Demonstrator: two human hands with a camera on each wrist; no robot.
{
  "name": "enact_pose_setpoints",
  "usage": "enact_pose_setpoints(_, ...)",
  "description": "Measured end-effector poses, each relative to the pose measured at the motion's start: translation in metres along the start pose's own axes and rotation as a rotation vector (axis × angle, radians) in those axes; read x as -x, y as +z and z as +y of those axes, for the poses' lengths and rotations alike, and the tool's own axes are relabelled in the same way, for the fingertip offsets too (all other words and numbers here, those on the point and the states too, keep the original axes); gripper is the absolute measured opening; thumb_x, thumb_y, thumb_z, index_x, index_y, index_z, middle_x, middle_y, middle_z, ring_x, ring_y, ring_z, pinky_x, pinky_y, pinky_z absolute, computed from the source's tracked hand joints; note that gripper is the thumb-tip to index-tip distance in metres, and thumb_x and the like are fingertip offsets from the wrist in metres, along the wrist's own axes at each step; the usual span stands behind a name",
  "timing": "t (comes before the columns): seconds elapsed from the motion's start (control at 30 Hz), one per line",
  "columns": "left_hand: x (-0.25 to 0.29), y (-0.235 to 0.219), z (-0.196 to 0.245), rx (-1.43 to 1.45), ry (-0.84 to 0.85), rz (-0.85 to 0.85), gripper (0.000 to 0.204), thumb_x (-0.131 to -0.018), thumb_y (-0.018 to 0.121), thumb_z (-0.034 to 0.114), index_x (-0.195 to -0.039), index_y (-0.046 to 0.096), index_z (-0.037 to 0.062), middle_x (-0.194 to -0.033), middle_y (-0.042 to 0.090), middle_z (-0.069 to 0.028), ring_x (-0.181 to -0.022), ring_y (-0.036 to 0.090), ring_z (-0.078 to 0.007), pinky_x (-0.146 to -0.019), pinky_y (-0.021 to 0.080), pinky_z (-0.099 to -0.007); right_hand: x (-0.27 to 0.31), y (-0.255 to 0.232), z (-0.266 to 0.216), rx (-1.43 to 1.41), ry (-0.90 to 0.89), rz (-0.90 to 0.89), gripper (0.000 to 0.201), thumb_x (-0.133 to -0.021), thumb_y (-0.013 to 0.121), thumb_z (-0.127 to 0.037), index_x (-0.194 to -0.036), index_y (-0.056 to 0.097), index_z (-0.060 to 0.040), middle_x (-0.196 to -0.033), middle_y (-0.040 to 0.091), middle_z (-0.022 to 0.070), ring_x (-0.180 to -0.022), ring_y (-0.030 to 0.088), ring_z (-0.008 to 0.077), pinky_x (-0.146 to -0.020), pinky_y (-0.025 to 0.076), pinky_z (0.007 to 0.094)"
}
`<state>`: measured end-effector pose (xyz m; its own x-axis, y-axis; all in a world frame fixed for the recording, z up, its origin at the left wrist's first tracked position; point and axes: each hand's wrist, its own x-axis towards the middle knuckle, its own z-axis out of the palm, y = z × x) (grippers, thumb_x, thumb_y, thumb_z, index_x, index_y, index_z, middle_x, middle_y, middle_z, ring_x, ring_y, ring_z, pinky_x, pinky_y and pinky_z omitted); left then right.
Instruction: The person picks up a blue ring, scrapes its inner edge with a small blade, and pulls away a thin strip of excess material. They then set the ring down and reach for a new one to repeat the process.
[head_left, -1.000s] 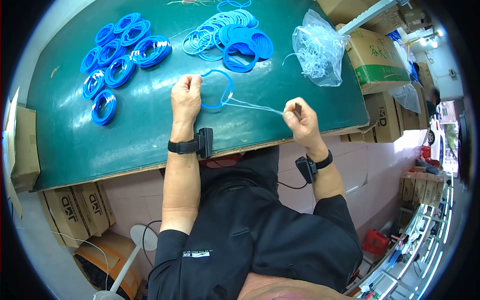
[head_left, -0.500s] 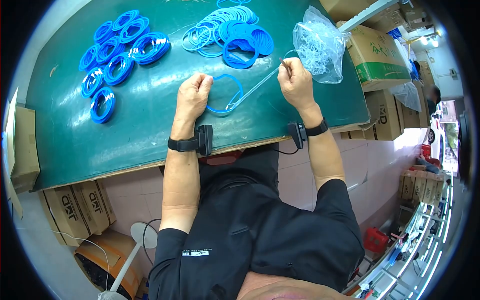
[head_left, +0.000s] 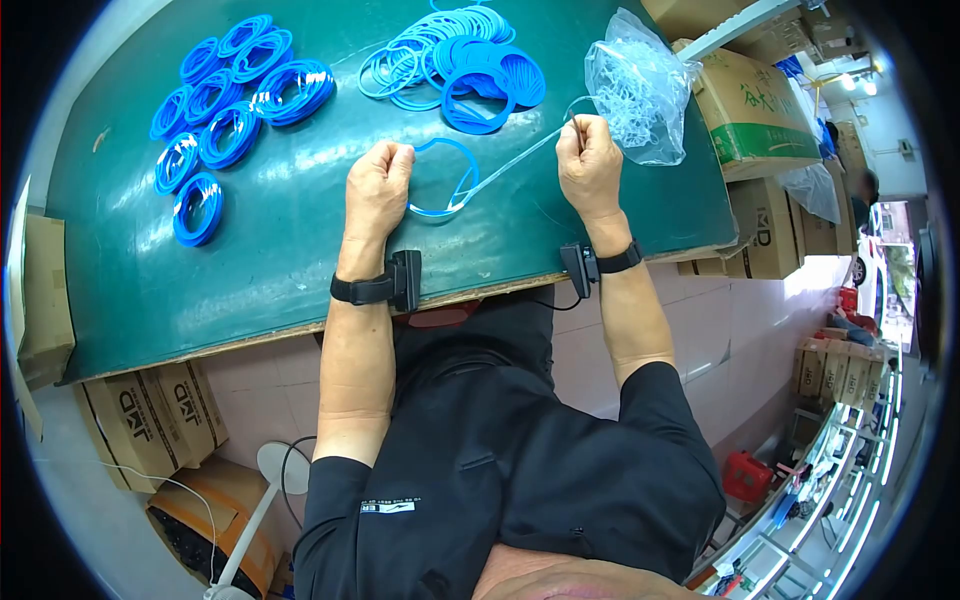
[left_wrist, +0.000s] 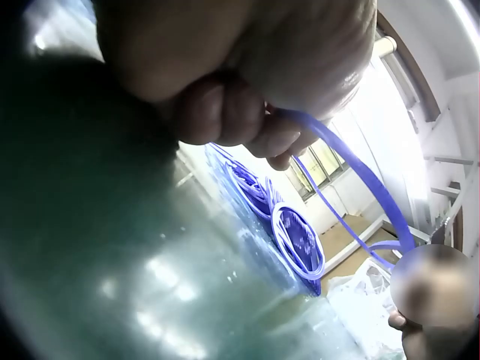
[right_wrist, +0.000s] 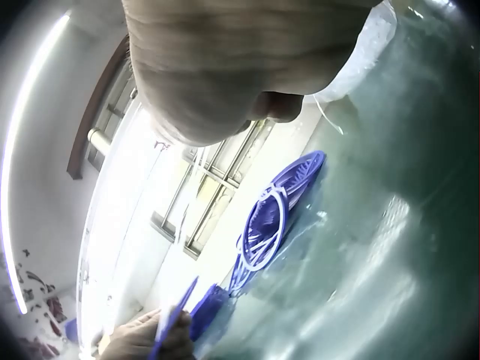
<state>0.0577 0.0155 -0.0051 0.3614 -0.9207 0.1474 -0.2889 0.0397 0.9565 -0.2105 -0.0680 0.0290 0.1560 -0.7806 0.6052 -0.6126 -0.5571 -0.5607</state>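
Note:
My left hand (head_left: 378,190) grips one side of a flat blue ring (head_left: 437,212), held over the green table; in the left wrist view the blue band (left_wrist: 367,176) comes out from the curled fingers. From the ring's lower right edge, a thin pale strip (head_left: 525,157) runs taut up to my right hand (head_left: 590,170). The right fingers are curled round the strip's far part, and a small narrow dark brown piece (head_left: 577,125) sticks up from that fist. Its lower part is hidden in the hand. Loose blue rings (head_left: 470,55) lie in an overlapping pile beyond both hands.
Several coiled bundles of blue rings (head_left: 322,92) lie at the table's left. Beside the right hand rests a clear plastic bag (head_left: 640,110) full of pale strip scraps. Cardboard boxes (head_left: 750,120) stand along the right side. The table's front edge (head_left: 480,294) runs close to the body.
My right hand has moved up and left, toward the bag, swinging the strip from nearly level to a rising slant. The left hand keeps its grip on the ring, with only slight movement.

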Motion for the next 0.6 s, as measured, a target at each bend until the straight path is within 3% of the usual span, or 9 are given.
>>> enact_pose_setpoints(0.03,0.001,0.001,0.001,-0.010,0.008,-0.006,0.024,-0.100,0.065,0.023,-0.093,0.070,0.0007,-0.071,0.057,0.0033,-0.067,0.049,-0.0069,-0.061,0.042,-0.0262,0.001,0.000,-0.002,-0.063,0.116,-0.022,0.011,-0.094,0.062,-0.011,-0.097,0.055,-0.0032,-0.074,0.064,0.0093,-0.059,0.060,0.0209,-0.056,0.049,0.0369)
enact_pose_setpoints(0.07,0.002,0.002,0.001,-0.021,0.016,-0.012,0.024,-0.100,0.065,0.023,-0.093,0.070,0.0005,-0.071,0.056,0.0031,-0.067,0.048,-0.0072,-0.061,0.042,-0.0263,0.003,0.003,-0.003,-0.063,0.115,-0.023,0.011,-0.094,0.062,-0.011,-0.097,0.055,-0.0032,-0.074,0.064,0.0093,-0.059,0.060,0.0209,-0.056,0.049,0.0369)
enact_pose_setpoints(0.13,0.002,0.004,0.001,-0.055,0.025,-0.027,0.024,-0.100,0.065,0.023,-0.093,0.070,0.0005,-0.071,0.055,0.0032,-0.067,0.048,-0.0071,-0.061,0.042,-0.0262,0.007,0.011,-0.008,-0.360,0.107,-0.025,0.011,-0.100,0.057,-0.013,-0.098,0.054,-0.0031,-0.079,0.069,0.0070,-0.059,0.054,0.0107,-0.054,0.046,0.0306)
enact_pose_setpoints(0.17,0.003,0.004,0.000,-0.091,0.033,-0.043,0.023,-0.100,0.065,0.022,-0.093,0.069,0.0005,-0.070,0.054,0.0034,-0.067,0.047,-0.0070,-0.060,0.041,-0.0261,0.008,0.010,-0.011,-0.360,0.109,-0.026,0.011,-0.100,0.057,-0.013,-0.098,0.054,-0.0031,-0.079,0.069,0.0070,-0.059,0.054,0.0107,-0.054,0.046,0.0306)
enact_pose_setpoints(0.23,0.004,0.005,-0.001,-0.094,0.052,-0.051,0.023,-0.100,0.065,0.022,-0.093,0.069,0.0006,-0.070,0.053,0.0037,-0.066,0.046,-0.0067,-0.060,0.041,-0.0259,0.006,0.006,-0.026,-0.841,0.392,-0.138,0.008,-0.103,0.053,-0.011,-0.101,0.053,-0.0032,-0.084,0.072,0.0083,-0.059,0.050,0.0067,-0.053,0.043,0.0263)
enact_pose_setpoints(0.37,0.004,0.004,0.000,-0.021,0.060,-0.085,0.023,-0.101,0.065,0.022,-0.092,0.069,0.0009,-0.070,0.052,0.0056,-0.066,0.044,-0.0052,-0.059,0.038,-0.0247,-0.004,0.010,-0.031,-1.070,0.468,-0.060,0.004,-0.103,0.052,-0.008,-0.101,0.052,-0.0040,-0.083,0.068,0.0133,-0.056,0.049,0.0083,-0.053,0.043,0.0255)
enact_pose_setpoints(0.6,0.003,0.002,0.001,0.101,-0.022,-0.106,0.024,-0.101,0.065,0.023,-0.091,0.070,0.0017,-0.072,0.052,0.0077,-0.066,0.042,-0.0037,-0.058,0.035,-0.0233,-0.005,0.029,-0.018,-1.168,0.615,0.032,0.003,-0.100,0.054,-0.005,-0.097,0.052,-0.0043,-0.079,0.065,0.0119,-0.054,0.048,0.0095,-0.053,0.042,0.0270)
